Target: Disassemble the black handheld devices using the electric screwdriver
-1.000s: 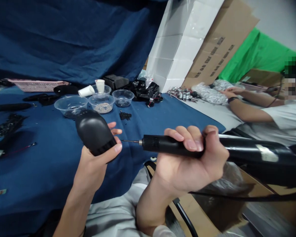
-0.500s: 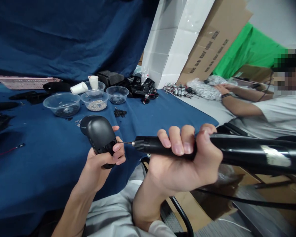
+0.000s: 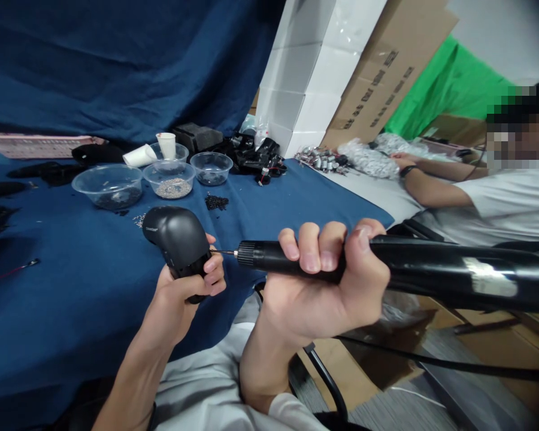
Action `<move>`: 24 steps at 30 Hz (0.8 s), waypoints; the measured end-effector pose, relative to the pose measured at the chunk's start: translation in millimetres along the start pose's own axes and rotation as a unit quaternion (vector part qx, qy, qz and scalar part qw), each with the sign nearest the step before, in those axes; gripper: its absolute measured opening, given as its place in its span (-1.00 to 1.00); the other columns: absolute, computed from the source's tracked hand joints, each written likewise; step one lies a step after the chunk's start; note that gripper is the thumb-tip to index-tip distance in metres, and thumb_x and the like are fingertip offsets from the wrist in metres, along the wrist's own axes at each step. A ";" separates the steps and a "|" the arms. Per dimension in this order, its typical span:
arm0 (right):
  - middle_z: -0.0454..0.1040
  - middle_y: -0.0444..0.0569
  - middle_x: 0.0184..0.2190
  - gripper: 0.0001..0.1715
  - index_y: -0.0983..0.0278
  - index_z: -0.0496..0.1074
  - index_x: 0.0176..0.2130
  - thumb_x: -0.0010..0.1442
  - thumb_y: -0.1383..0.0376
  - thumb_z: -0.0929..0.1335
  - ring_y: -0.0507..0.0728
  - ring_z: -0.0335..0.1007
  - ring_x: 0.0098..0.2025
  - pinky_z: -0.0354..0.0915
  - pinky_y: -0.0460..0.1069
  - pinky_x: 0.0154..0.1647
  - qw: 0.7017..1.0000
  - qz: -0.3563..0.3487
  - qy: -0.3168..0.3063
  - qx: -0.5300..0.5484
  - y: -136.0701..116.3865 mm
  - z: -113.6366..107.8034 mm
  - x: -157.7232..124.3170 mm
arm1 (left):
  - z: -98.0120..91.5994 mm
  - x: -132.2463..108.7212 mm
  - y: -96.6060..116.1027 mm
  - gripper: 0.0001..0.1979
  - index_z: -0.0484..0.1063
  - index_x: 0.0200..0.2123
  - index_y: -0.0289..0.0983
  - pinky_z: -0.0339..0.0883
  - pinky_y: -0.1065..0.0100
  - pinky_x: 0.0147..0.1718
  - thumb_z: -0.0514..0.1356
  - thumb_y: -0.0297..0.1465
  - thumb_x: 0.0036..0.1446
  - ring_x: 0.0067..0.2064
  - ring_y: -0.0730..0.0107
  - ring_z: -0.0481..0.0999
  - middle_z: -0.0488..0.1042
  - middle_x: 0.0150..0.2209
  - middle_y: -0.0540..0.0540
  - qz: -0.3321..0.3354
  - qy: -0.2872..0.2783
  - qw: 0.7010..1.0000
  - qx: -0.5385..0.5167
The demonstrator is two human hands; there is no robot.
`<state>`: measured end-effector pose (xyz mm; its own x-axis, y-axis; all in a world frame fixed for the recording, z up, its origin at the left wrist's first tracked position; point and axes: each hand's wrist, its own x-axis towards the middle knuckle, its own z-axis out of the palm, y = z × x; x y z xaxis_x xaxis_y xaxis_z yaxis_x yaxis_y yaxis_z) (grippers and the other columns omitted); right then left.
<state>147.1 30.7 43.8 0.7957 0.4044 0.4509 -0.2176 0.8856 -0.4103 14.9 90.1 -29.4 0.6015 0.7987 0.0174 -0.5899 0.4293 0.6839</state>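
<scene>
My left hand point(image 3: 175, 296) was wrapped around the lower part of a rounded black thing point(image 3: 179, 236), with the thumb on the near side and the fingers curled around the other side. The black thing was held up over the blue cloth point(image 3: 273, 203), left of the middle of my view. It had 1 short line of pale letters point(image 3: 151, 228) near its left end, too tiny for me to read.

My right hand point(image 3: 323, 287) was curled tight around a black power screwdriver point(image 3: 422, 263). It pointed left, and its thin bit point(image 3: 224, 252) was right up at the side of the black thing, next to my left fingertips. I could not tell if the tip was in a hole. The silvery sticker point(image 3: 491, 276) on the screwdriver was too shiny to read.

Farther back sat 4 clear bowls, and the middle bowl point(image 3: 150, 184) had lots of small pale bits in it. I saw 1 paper cup point(image 3: 166, 145) standing up and 1 more lying down just beside it. A pile of small black bits point(image 3: 216, 202) lay on the cloth.

The brown cardboard point(image 3: 372, 72) had 2 lines of dark print, slanted and too blurry to read. On the right, another person's hands point(image 3: 403, 160) were by some crinkly wrapped bundles point(image 3: 372, 161).
</scene>
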 end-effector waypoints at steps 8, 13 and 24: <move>0.04 -0.37 -0.60 -0.84 0.15 0.41 -0.25 0.30 0.37 0.46 -0.07 0.05 -0.66 0.32 -0.16 -0.54 0.998 0.001 -0.046 0.033 4.3 -0.6 -2.2 | 9.5 -5.4 1.5 -0.57 0.53 -0.07 -0.16 0.19 0.39 -0.45 0.38 -0.55 -0.06 -0.45 0.49 0.29 0.31 -0.41 0.07 -0.017 0.001 1.000 -0.002; 0.05 -0.40 -0.62 -0.90 0.15 0.55 -0.06 0.40 0.28 0.46 -0.09 -0.09 -0.75 0.22 -0.16 -0.65 0.990 -0.055 -0.122 0.051 -1.2 -2.4 -3.7 | 31.1 -27.2 5.5 -0.33 0.55 -0.04 -0.17 0.32 0.37 -0.30 0.24 -0.75 -0.28 -0.30 0.48 0.34 0.40 -0.33 0.06 -0.033 0.028 0.999 0.001; 0.00 -0.35 -0.62 -0.68 0.07 0.52 -0.33 0.52 0.20 0.49 -0.03 -0.03 -0.68 0.23 -0.03 -0.58 0.976 0.037 -0.191 -0.093 -40.5 1.4 -17.4 | 28.6 -28.3 7.1 -0.37 0.56 -0.08 -0.20 0.24 0.34 -0.30 0.24 -0.71 -0.30 -0.34 0.47 0.31 0.37 -0.37 0.07 -0.132 0.010 0.991 0.026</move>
<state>141.3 -11.9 53.7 0.5044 0.5537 0.6625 -0.1325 0.8078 -0.5743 9.1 58.5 -4.2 0.7194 0.6704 -0.1816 -0.3843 0.6021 0.6998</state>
